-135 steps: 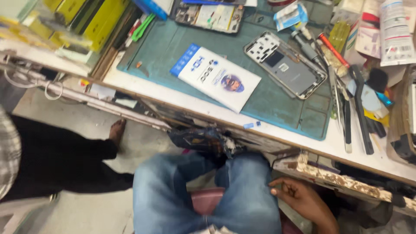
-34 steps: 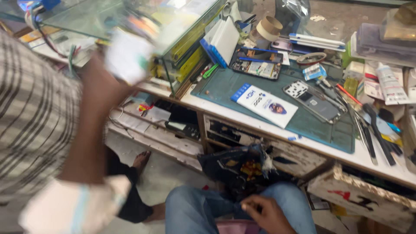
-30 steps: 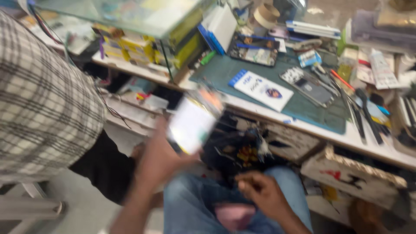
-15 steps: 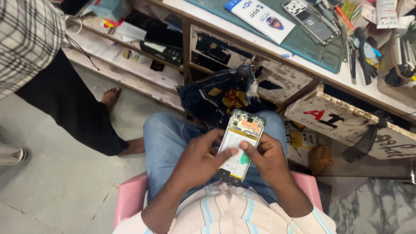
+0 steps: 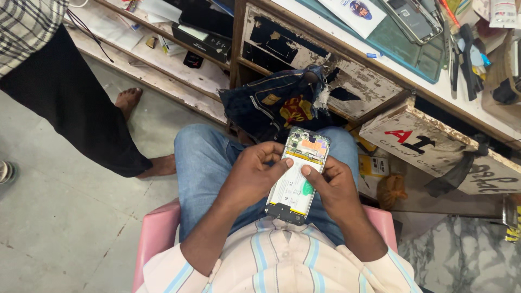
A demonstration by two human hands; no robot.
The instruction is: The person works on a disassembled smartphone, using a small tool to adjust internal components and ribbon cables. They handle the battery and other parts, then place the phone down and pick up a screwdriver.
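Closer now than half a second back, with the same grip kept: left hand (image 5: 251, 174) and right hand (image 5: 332, 187) both clamped on one opened smartphone with its back cover off, white battery and green-orange circuit parts showing (image 5: 300, 173). Held over the lap, between the two hands, top end tilted away from the body. Left thumb laid across the battery from the left, right thumb meeting it from the right. Earlier still, only the right hand in the lap and no phone there.

Counted: one phone in the grip, two hands on it. One pink plastic chair (image 5: 157, 233) beneath. One dark blue printed cloth bag (image 5: 274, 103) just beyond the hands, under the white table (image 5: 391, 73). Two bare feet of one standing person in black trousers (image 5: 65, 103) well to the left. One green cutting mat (image 5: 396, 38) far above the hands.
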